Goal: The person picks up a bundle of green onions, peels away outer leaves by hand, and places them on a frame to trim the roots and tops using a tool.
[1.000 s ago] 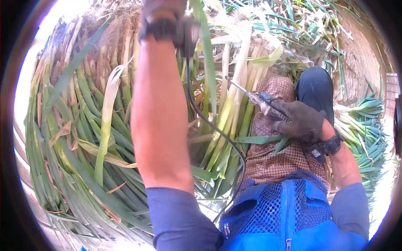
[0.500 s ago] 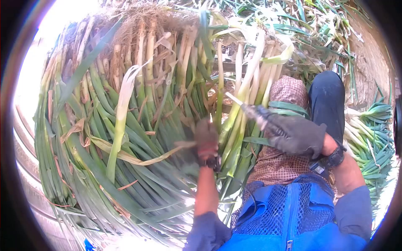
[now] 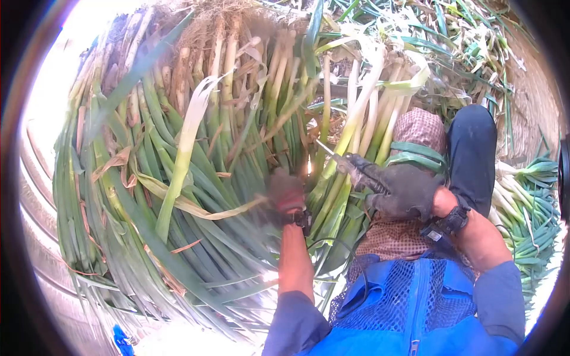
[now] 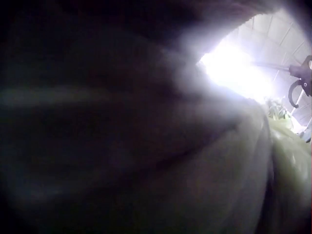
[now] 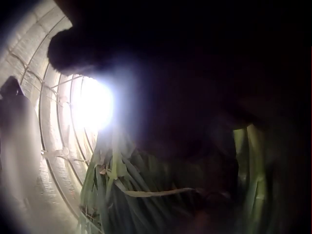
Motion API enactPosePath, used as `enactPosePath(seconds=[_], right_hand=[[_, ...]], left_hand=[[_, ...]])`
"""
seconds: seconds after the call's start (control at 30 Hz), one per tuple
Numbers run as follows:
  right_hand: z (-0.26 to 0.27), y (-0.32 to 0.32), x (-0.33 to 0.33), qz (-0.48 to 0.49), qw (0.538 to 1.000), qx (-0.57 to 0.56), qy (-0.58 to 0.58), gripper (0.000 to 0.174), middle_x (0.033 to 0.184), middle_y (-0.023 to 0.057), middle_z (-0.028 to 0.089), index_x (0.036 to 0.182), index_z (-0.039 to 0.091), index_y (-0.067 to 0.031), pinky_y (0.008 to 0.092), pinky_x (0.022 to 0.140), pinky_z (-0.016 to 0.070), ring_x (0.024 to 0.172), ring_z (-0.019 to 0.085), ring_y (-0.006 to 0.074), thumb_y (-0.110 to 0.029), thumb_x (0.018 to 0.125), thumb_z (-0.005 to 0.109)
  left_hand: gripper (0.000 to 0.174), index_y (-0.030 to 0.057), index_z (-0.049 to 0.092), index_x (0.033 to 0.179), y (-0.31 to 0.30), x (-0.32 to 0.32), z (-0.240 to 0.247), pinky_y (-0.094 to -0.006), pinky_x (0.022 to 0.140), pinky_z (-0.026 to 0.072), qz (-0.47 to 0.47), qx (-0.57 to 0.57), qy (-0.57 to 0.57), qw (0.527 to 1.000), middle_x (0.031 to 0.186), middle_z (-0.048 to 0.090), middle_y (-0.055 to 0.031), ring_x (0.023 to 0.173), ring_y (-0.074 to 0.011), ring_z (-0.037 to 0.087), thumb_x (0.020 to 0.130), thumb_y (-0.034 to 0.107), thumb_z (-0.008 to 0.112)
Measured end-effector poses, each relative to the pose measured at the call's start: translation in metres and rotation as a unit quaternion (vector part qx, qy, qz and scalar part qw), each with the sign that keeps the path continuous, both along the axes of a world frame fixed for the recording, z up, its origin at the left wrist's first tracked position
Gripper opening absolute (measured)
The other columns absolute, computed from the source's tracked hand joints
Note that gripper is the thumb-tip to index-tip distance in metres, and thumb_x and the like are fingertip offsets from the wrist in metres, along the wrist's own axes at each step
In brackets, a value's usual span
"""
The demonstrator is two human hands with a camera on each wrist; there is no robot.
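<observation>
In the head view my gloved left hand (image 3: 288,193) is over the green leaves of the long stalks (image 3: 172,148); it is blurred and its fingers cannot be made out. My gloved right hand (image 3: 405,191) grips a tool (image 3: 365,172) with a thin pale shaft angled up and left, beside several pale stalks (image 3: 356,133). That hand lies against the patterned trouser leg. In the left wrist view, part of the tool (image 4: 303,75) with a curved hook shows at the right edge. A dark shape hides much of the right wrist view, above green leaves (image 5: 141,190).
Loose leaf scraps (image 3: 469,47) cover the back right. A bundle of thinner green stalks (image 3: 528,213) lies at the far right. Ribbed pale sheeting (image 3: 41,213) borders the pile on the left. A thin cable (image 3: 341,242) runs by the blue mesh vest.
My left hand has come down from the top of the view to the leaves. My right hand still holds the tool, its tip now lower. Green leaves now lie across the patterned knee.
</observation>
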State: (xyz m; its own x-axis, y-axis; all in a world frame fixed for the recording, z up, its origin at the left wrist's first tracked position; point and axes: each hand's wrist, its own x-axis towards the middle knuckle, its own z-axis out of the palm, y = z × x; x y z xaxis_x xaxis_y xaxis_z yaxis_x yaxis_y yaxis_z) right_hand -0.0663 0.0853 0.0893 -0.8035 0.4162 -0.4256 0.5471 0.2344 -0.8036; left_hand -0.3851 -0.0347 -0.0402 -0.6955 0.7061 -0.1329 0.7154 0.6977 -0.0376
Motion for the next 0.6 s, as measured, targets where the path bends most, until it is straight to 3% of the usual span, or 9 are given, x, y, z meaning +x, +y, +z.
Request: enactPosePath(seconds=[0.07,0.17,0.3,0.37,0.47,0.57,0.6], right_hand=[[0.005,0.008,0.002,-0.004,0.999,-0.013,-0.034,0.084,0.099,0.0294,0.070,0.163,0.026,-0.0124,0.0485,0.083,0.0534,0.091,0.069,0.0437,-0.033,0.092,0.066],[-0.004,0.004,0.006,-0.007,1.000,-0.011,-0.017,0.086,0.100,0.0287,0.070,0.164,0.024,-0.0139,0.0488,0.085,0.0532,0.092,0.069,0.0441,-0.034,0.092,0.066],[0.010,0.006,0.003,0.027,0.998,-0.039,-0.043,0.085,0.105,0.0291,0.070,0.165,0.023,-0.0159,0.0491,0.089,0.0528,0.097,0.069,0.0456,-0.034,0.093,0.065],[0.004,0.006,-0.001,-0.027,0.999,-0.030,-0.033,0.084,0.108,0.0294,0.070,0.165,0.023,-0.0173,0.0488,0.091,0.0527,0.099,0.069,0.0457,-0.034,0.093,0.064],[-0.006,0.004,-0.004,-0.063,0.997,-0.035,0.013,0.085,0.111,0.0297,0.070,0.165,0.022,-0.0182,0.0479,0.093,0.0528,0.100,0.069,0.0452,-0.034,0.093,0.063],[0.002,0.000,-0.016,-0.019,0.999,-0.012,0.038,0.084,0.111,0.0286,0.070,0.165,0.022,-0.0182,0.0471,0.093,0.0530,0.099,0.070,0.0437,-0.034,0.093,0.064],[0.010,0.001,-0.021,0.005,0.999,0.002,0.039,0.084,0.111,0.0281,0.070,0.165,0.023,-0.0182,0.0468,0.092,0.0531,0.099,0.070,0.0431,-0.034,0.093,0.064]], left_hand=[[0.028,0.0006,0.066,0.093,-0.006,0.012,-0.003,-0.0519,0.079,0.0546,-0.036,0.034,-0.027,0.998,0.090,0.071,-0.0249,0.086,-0.0473,0.068,0.081,0.023,0.075],[0.019,0.0027,0.069,0.086,-0.003,0.032,0.010,-0.0509,0.075,0.0531,-0.070,0.094,-0.088,0.989,0.085,0.071,-0.0225,0.086,-0.0450,0.068,0.084,0.022,0.071],[0.020,0.0026,0.071,0.093,-0.012,0.043,0.032,-0.0500,0.076,0.0528,-0.055,0.053,-0.134,0.988,0.090,0.072,-0.0229,0.086,-0.0449,0.069,0.086,0.021,0.068],[0.023,0.0020,0.069,0.096,-0.029,0.050,0.045,-0.0525,0.077,0.0524,-0.044,0.025,-0.186,0.981,0.094,0.071,-0.0258,0.089,-0.0468,0.067,0.086,0.022,0.066],[0.032,0.0021,0.071,0.110,-0.035,0.060,0.059,-0.0502,0.082,0.0523,0.014,0.068,-0.224,0.972,0.099,0.072,-0.0250,0.093,-0.0465,0.068,0.086,0.023,0.069],[0.035,0.0002,0.072,0.115,-0.033,0.053,0.074,-0.0412,0.086,0.0546,0.025,0.160,-0.250,0.955,0.097,0.076,-0.0164,0.091,-0.0312,0.073,0.087,0.020,0.076],[0.038,-0.0013,0.071,0.118,-0.031,0.048,0.083,-0.0403,0.088,0.0543,0.015,0.188,-0.177,0.966,0.100,0.076,-0.0166,0.093,-0.0302,0.072,0.087,0.020,0.077]])
